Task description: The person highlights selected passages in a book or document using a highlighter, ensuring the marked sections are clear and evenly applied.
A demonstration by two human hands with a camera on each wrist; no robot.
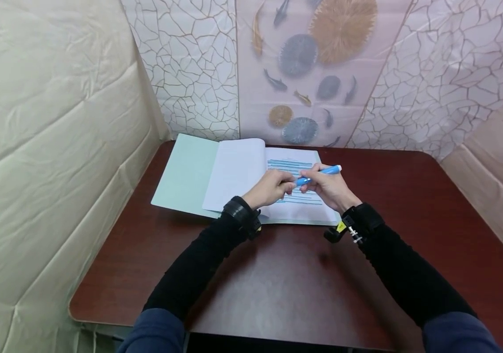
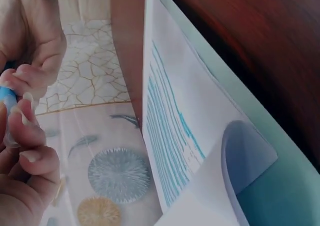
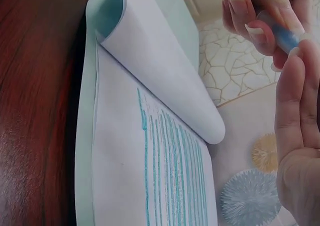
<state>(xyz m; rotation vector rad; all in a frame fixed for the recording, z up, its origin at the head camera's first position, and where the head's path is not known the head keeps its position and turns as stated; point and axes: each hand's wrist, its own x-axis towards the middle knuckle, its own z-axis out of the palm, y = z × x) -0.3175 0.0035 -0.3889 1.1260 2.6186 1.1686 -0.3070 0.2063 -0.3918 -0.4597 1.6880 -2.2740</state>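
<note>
A blue highlighter with a white end is held between both hands above an open document. My left hand pinches its left end, thumb and fingers close together. My right hand grips the body, with the white end sticking out to the upper right. In the right wrist view, the left fingers meet the right hand's fingertips around the blue highlighter. Beneath them lies a printed page with many lines marked in blue. The left hand partly hides the page, and the highlighter's tip cannot be made out.
A pale green cover lies open on the left, with a turned white sheet curling up near the binding. All this lies on a dark reddish-brown table. Behind stands a patterned backdrop; a cream cloth hangs at left.
</note>
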